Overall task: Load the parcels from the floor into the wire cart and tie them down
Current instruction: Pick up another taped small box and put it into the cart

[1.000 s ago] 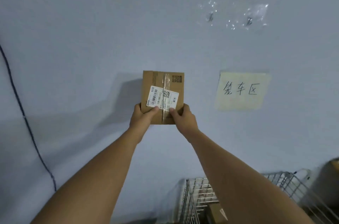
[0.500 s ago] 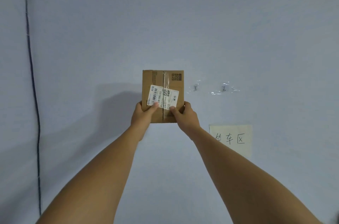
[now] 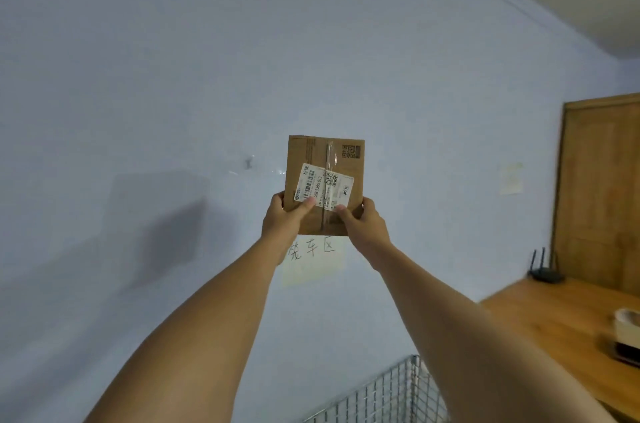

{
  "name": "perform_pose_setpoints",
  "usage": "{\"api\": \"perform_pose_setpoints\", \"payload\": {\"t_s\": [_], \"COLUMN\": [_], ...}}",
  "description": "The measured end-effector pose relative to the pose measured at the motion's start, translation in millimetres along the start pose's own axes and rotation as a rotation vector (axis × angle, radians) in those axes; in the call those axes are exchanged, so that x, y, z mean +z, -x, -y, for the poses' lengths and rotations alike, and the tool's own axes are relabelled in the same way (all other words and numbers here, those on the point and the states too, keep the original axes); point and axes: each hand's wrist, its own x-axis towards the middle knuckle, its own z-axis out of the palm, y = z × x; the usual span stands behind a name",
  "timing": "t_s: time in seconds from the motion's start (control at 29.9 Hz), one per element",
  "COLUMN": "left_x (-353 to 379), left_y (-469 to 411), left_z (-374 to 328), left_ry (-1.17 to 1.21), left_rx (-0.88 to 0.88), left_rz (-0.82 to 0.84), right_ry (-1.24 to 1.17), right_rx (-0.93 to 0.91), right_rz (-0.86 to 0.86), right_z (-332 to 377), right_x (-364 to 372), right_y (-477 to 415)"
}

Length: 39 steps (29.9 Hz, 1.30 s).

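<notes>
A small brown cardboard parcel [image 3: 325, 159] with a white shipping label and a taped seam is held up in front of the pale wall at arm's length. My left hand [image 3: 282, 218] grips its lower left corner, thumb on the label. My right hand [image 3: 363, 225] grips its lower right corner, thumb on the front face. The wire cart [image 3: 388, 395] shows only as a stretch of metal mesh at the bottom edge, below and right of the parcel.
A yellowish paper sign [image 3: 313, 261] with handwriting hangs on the wall behind my hands. A wooden table [image 3: 554, 318] at the right carries a black router [image 3: 545, 270] and a white container [image 3: 628, 329]. A wooden door [image 3: 599, 187] stands behind it.
The view has swung to the right and the wire cart, table and door have come into sight. The parcel stays raised in both hands with the same grip.
</notes>
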Motion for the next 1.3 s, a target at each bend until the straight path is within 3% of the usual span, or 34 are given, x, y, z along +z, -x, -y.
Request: {"api": "perform_pose_setpoints", "payload": {"t_s": [0.47,0.67,1.0,1.3], "left_x": [413.2,562.3,711.2,829.5], "left_y": [110.3,171.1,215.0,170.8], "left_z": [-86.9,-116.3,-122.6,-89.8], "left_ry": [0.242,0.296,0.319,0.293], "left_rx": [0.061,0.069,0.013,0.005], "left_rz": [0.552,0.725,0.894,0.875], "right_ry": [0.304,0.391,0.45,0.402], "right_rx": [0.098,0.172,0.254,0.237], "right_rz": [-0.456,-0.635,-0.741,-0.717], "right_z": [-105.8,-149.9,-214.1,-294.6], "right_x": [-414.7,-556.3,-680.9,-736.3], "right_y": [18.2,40.7,44.6,-29.0]}}
